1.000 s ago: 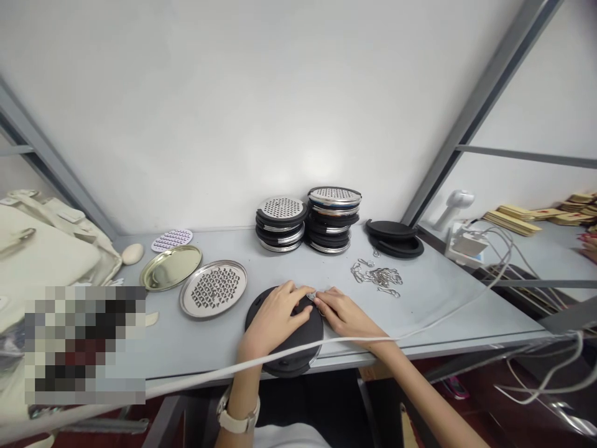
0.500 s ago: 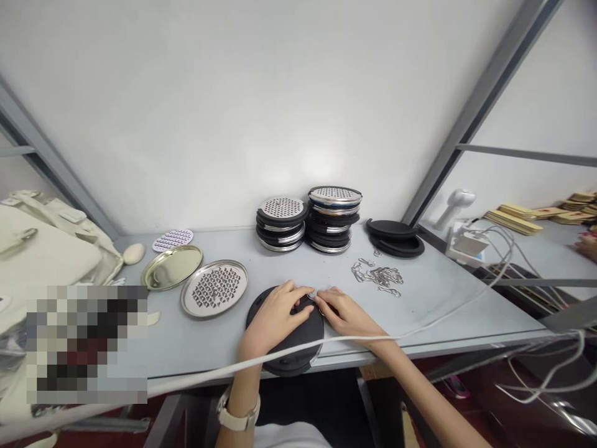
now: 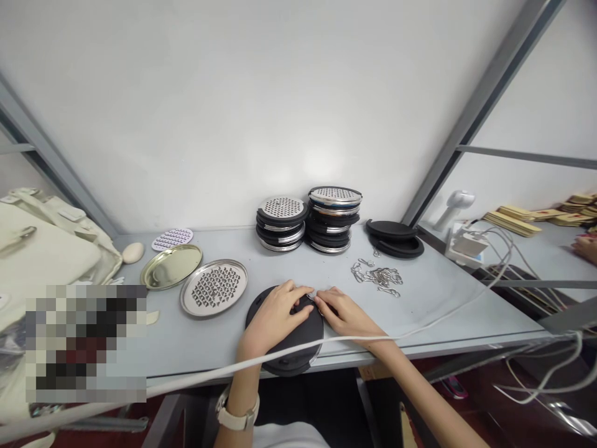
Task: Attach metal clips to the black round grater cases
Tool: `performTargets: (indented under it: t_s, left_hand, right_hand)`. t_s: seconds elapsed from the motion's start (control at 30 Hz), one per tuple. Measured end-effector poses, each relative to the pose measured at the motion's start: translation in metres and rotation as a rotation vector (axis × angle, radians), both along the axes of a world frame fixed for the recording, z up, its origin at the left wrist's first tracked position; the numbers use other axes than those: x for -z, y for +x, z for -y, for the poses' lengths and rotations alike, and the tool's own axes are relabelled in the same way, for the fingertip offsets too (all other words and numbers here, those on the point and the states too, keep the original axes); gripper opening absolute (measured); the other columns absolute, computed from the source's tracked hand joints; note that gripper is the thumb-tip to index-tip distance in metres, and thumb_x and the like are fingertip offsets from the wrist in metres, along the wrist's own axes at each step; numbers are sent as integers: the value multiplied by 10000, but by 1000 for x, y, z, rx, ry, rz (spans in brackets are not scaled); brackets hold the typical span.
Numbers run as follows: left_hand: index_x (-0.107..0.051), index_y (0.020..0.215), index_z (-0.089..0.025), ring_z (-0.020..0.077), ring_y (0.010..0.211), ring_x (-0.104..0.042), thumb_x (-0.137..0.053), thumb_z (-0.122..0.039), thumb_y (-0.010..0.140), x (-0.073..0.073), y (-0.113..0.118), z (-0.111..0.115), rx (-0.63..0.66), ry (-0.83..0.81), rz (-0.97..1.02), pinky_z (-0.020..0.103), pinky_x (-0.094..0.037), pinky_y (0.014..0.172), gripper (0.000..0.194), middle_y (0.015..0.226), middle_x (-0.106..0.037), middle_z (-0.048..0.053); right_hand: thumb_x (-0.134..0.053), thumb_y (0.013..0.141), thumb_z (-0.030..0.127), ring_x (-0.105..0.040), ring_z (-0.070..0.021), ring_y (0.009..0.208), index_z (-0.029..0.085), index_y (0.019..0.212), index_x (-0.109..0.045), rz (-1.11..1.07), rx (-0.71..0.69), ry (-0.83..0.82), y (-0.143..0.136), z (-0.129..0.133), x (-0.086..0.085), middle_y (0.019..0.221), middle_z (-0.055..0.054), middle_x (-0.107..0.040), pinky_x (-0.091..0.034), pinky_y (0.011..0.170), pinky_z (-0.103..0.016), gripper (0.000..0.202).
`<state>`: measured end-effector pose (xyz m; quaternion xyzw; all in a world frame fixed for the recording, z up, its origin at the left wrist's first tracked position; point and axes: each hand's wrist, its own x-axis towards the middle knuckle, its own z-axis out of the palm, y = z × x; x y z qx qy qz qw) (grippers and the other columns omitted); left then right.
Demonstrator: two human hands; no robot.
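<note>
Position: the black disc [image 3: 305, 330] lies at the front of the table [image 3: 200, 348], its near rim at or slightly past the front edge. The left hand [image 3: 277, 314] rests palm down on the disc, fingers bent, thumb and forefinger spread; whether it also holds the metal clip [image 3: 312, 297] I cannot tell. The right hand [image 3: 340, 313] appears to pinch this clip between thumb and forefinger at the disc's far right rim.

Caution 1: the clip is small and mostly covered by fingertips. A weak or angled pinch could let it spring away, perhaps toward the loose clips [image 3: 382, 275] beyond and to the right of the disc.

Caution 2: uneven pressure from the left hand could tip or slide the disc, since its near rim has little or no table beneath it.

Caution 3: the white cable [image 3: 345, 340] crosses in front of the disc as I see it; contact is not discernible. If it hangs low, a lifted forearm could snag it.

Caution 4: the grater plate [image 3: 214, 288] lies near the disc, to its left. A sideways slip of the left hand could bring skin against its raised teeth.
</note>
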<state>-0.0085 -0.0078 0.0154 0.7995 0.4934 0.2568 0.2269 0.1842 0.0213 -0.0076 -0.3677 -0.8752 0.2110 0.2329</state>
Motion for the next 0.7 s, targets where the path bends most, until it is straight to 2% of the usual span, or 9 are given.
performTargets:
  t_s: [0.43,0.7]
  left_hand:
    - [-595,1225,-272,175,858,-536,-537,-304,903,0,0,0,1,12,-4,297,-448,789,329,890,-526,19]
    - [-591,1226,-278,176,870,-541,-539,-304,904,-1,0,0,0,-2,-12,303,-444,808,327,893,-522,15]
  right_hand:
    - [-360,965,166,-517,-160,663,194,741,-473,0,-7,20,0,2,-3,696,-5,-562,-394,731,-303,253]
    - [-414,918,146,-465,-154,650,206,682,-379,31,16,0,-1,4,-7,631,24,-470,-379,689,-286,247]
